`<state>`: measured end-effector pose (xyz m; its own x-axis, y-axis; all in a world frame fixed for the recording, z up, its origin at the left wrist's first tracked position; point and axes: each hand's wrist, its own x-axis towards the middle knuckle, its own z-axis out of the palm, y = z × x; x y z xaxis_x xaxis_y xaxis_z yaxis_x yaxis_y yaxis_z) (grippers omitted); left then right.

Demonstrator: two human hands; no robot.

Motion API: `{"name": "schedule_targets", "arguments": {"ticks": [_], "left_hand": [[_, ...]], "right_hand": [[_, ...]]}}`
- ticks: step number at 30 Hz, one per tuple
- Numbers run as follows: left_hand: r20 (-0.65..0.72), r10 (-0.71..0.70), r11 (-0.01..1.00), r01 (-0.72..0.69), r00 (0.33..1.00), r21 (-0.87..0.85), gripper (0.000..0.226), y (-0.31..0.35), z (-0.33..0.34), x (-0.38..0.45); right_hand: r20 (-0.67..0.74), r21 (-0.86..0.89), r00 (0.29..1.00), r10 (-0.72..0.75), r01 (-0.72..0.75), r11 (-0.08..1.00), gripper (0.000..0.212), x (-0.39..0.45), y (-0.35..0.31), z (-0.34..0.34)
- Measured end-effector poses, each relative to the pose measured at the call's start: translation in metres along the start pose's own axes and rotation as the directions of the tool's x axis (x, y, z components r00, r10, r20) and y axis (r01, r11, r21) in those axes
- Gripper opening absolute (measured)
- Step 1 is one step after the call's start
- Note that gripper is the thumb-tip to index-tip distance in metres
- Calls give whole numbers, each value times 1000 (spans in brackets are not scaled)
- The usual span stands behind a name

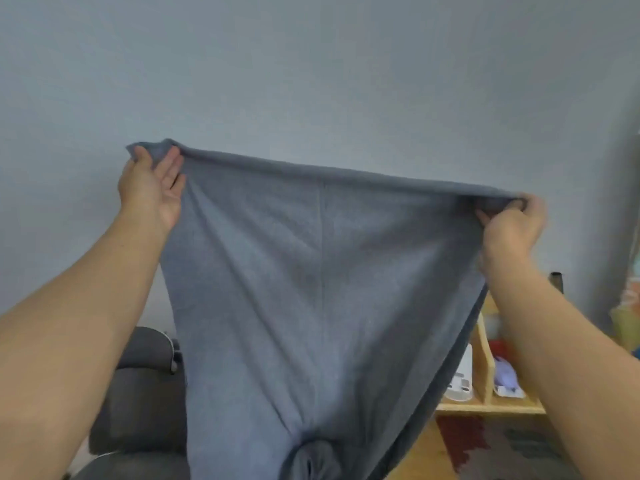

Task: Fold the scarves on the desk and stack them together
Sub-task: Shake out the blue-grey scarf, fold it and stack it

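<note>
Grey scarf (322, 289) held aloft, spread. Left hand (149, 188) grip pinches corner; right hand (512, 223) grip clenches opposite corner. Advise: keep top edge taut, level, before folding.

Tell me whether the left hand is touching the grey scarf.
Touching. The head view shows the left hand gripping the upper left corner of the grey scarf, thumb and fingers pinched round bunched fabric.

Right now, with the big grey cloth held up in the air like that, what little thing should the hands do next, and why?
Probably bring the two hands together so the corners meet. The left hand and the right hand each grip a top corner of the soft grey knitted scarf, stretched wide and hanging open, with a faint crease running down its middle. Meeting the corners would likely fold it in half there.
</note>
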<state>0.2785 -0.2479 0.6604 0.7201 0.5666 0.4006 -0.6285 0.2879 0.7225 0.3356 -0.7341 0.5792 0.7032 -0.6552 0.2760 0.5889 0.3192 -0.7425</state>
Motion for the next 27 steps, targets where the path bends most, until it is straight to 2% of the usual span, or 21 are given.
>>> {"name": "schedule_targets", "arguments": {"ticks": [2,3,4,7,9,12,15,17,19,23,27], "left_hand": [[29,45,999,-45,999,1,29,21,15,-8],[33,66,998,-67,997,22,22,30,20,-11],[29,91,994,-93,995,56,19,40,23,-12],[-2,215,967,-213,977,142,22,78,32,-13],[-3,314,937,-309,950,163,25,111,39,-11],[45,449,871,-448,892,202,26,167,56,-8],[64,575,791,-575,815,209,26,231,85,-6],[56,626,750,-621,777,227,26,259,103,-8],[44,642,733,-630,765,258,28,269,112,-5],[49,610,739,-591,791,324,30,247,107,4],[71,524,780,-512,849,360,28,212,98,9]], "right_hand": [[142,93,971,195,-209,974,31,-8,-17,24],[185,154,955,232,-261,953,31,-13,-26,35],[192,220,958,211,-252,942,30,-15,-36,44],[163,417,986,45,-110,902,28,-15,-66,64],[124,422,989,-82,22,906,29,-11,-85,80],[50,378,963,-265,227,898,31,-7,-130,106],[15,497,913,-409,348,795,34,-12,-195,139],[14,570,889,-458,369,734,35,-18,-230,163],[56,576,877,-477,362,733,35,-24,-246,184],[171,438,857,-487,377,816,37,-40,-234,207],[233,343,847,-478,388,855,33,-61,-206,209]]}}
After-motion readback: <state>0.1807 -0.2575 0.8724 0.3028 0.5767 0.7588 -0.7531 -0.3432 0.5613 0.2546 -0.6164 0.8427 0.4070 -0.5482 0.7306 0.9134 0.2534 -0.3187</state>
